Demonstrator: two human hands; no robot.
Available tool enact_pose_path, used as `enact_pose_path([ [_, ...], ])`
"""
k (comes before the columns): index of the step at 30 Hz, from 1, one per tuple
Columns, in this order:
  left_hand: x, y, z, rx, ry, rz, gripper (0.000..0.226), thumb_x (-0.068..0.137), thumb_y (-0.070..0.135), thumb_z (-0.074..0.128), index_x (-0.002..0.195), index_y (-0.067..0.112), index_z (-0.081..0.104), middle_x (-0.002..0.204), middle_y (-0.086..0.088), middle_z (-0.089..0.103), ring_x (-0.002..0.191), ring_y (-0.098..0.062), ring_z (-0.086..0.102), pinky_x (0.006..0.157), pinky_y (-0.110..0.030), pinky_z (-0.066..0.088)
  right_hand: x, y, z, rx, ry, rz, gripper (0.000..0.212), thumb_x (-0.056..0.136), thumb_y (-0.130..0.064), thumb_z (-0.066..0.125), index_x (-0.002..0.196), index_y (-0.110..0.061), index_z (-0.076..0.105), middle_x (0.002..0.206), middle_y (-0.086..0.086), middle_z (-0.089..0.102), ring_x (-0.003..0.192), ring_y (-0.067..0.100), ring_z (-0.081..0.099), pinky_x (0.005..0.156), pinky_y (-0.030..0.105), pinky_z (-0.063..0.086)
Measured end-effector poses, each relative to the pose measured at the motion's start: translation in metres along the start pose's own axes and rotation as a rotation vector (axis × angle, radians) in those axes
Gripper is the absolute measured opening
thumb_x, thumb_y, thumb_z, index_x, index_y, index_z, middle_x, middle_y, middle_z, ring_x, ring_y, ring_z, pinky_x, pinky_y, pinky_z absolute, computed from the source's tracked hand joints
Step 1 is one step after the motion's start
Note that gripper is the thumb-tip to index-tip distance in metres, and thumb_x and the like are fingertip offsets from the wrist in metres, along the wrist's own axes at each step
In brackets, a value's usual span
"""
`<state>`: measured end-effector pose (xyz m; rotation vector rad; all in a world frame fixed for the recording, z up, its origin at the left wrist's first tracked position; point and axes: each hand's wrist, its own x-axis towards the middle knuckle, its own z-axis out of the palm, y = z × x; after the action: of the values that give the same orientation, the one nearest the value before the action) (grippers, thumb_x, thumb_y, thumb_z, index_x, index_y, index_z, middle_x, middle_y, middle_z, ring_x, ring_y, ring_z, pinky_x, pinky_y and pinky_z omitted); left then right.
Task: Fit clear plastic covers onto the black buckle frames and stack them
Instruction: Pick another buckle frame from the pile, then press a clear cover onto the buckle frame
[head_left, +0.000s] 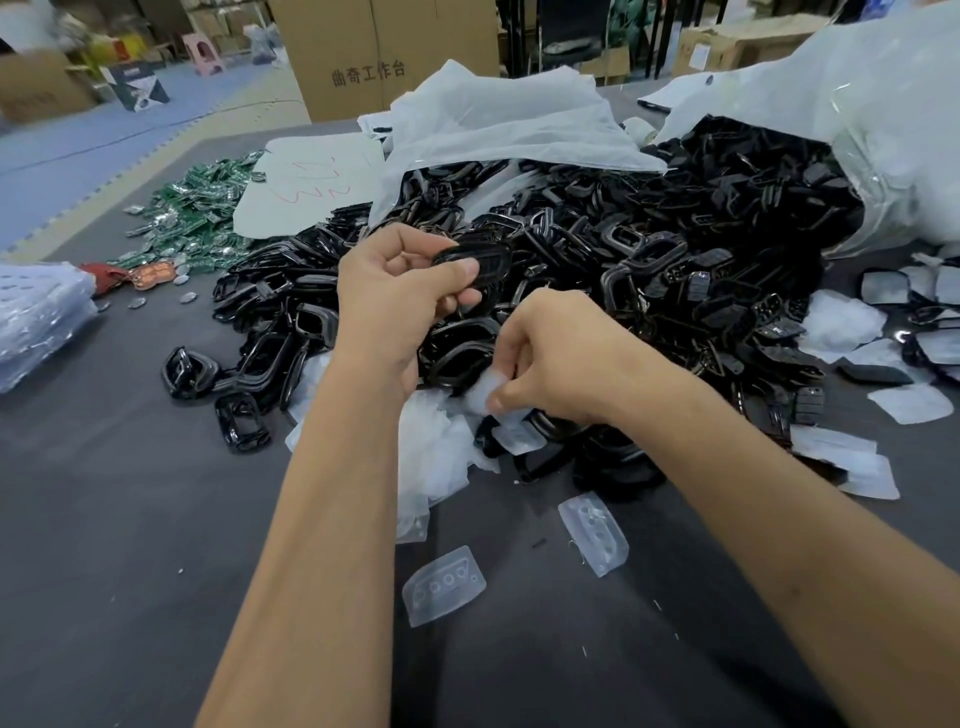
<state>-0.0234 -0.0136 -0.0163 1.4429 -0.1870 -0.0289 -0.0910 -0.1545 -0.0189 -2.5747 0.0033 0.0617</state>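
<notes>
Judging by the huge heap of glossy black frames spilling from a clear bag across the centre and upper right, most of the work is left. A few frames at the right edge seem to carry covers already, though no neat stack shows.

The left hand, centre frame, pinches a ribbed black frame between thumb and curled fingers, lifted above the heap. The right hand, just below and to its right, pinches a cloudy, soft-looking cover at the heap's near edge.

Loose covers, translucent, rounded rectangles with small round dimples, lie on the grey matte table in the lower centre. Green circuit boards sit upper left.
</notes>
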Motion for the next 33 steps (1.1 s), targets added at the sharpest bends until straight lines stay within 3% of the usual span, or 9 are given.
enact_pose_path([
  [2,0.0,-0.001,0.0,-0.002,0.002,-0.008,0.024,0.083,-0.012,0.075,0.084,0.009,0.062,0.062,0.0,0.064,0.053,-0.014,0.065,0.053,-0.019,0.049,0.001,0.01,-0.004,0.074,-0.007,0.018,0.022,0.075,-0.029,0.092,0.067,-0.024,0.072,0.062,-0.011,0.063,0.056,0.003,0.057,0.056,0.017,0.041],
  [5,0.001,-0.001,-0.001,-0.028,0.012,-0.024,0.024,0.084,-0.011,0.075,0.085,0.009,0.062,0.064,-0.001,0.063,0.055,-0.014,0.065,0.053,-0.018,0.049,0.004,0.024,-0.015,0.202,0.031,0.053,0.019,0.082,-0.03,0.088,0.071,-0.021,0.075,0.06,-0.005,0.07,0.05,0.003,0.061,0.05,0.017,0.043],
  [7,0.001,-0.001,-0.001,-0.046,0.02,-0.03,0.024,0.083,-0.011,0.076,0.084,0.009,0.063,0.066,-0.003,0.062,0.056,-0.016,0.064,0.052,-0.018,0.049,0.005,0.034,-0.022,0.325,0.114,0.068,0.018,0.086,-0.026,0.086,0.073,-0.017,0.076,0.063,0.004,0.074,0.053,0.011,0.065,0.044,0.018,0.043],
  [10,0.001,-0.001,0.001,-0.057,0.021,-0.022,0.024,0.083,-0.01,0.076,0.083,0.009,0.063,0.068,-0.005,0.062,0.057,-0.017,0.064,0.051,-0.017,0.049,0.008,0.048,-0.034,0.453,0.266,0.075,0.018,0.088,-0.021,0.084,0.071,-0.017,0.078,0.059,0.001,0.07,0.051,0.008,0.061,0.042,0.017,0.043],
  [13,0.001,-0.003,0.004,-0.063,0.027,-0.014,0.023,0.083,-0.01,0.076,0.085,0.008,0.063,0.068,-0.005,0.061,0.055,-0.016,0.063,0.053,-0.017,0.05,0.007,0.058,-0.043,0.542,0.231,0.076,0.017,0.089,-0.013,0.082,0.072,-0.011,0.079,0.059,0.005,0.071,0.049,0.008,0.062,0.041,0.017,0.044],
  [19,-0.001,-0.005,0.009,-0.05,0.008,-0.017,0.024,0.084,-0.01,0.075,0.084,0.01,0.062,0.064,0.0,0.061,0.055,-0.015,0.064,0.056,-0.02,0.052,0.005,0.066,-0.04,0.414,0.193,0.108,0.011,0.086,-0.008,0.084,0.087,-0.01,0.073,0.064,0.01,0.074,0.05,0.013,0.066,0.042,0.018,0.046],
  [26,-0.002,-0.006,0.013,-0.037,-0.011,-0.023,0.025,0.084,-0.009,0.076,0.083,0.011,0.062,0.055,0.008,0.059,0.053,-0.013,0.063,0.058,-0.02,0.053,0.001,0.067,-0.051,0.364,0.302,0.069,0.018,0.079,-0.025,0.091,0.073,-0.019,0.076,0.062,-0.004,0.07,0.053,0.007,0.058,0.047,0.017,0.043],
  [29,-0.002,-0.006,0.014,-0.035,-0.012,-0.024,0.025,0.084,-0.009,0.076,0.083,0.012,0.062,0.054,0.008,0.058,0.053,-0.012,0.063,0.06,-0.021,0.055,0.0,0.065,-0.056,0.555,0.361,0.049,0.02,0.082,-0.024,0.089,0.071,-0.019,0.073,0.062,-0.005,0.06,0.055,0.005,0.052,0.046,0.014,0.041],
  [33,-0.003,-0.007,0.015,-0.026,-0.023,-0.031,0.024,0.084,-0.009,0.076,0.085,0.011,0.063,0.057,0.007,0.06,0.054,-0.013,0.063,0.06,-0.021,0.054,-0.002,0.061,-0.062,0.874,0.326,0.016,0.022,0.091,-0.015,0.08,0.072,-0.017,0.068,0.065,-0.001,0.062,0.055,0.01,0.052,0.039,0.018,0.034],
])
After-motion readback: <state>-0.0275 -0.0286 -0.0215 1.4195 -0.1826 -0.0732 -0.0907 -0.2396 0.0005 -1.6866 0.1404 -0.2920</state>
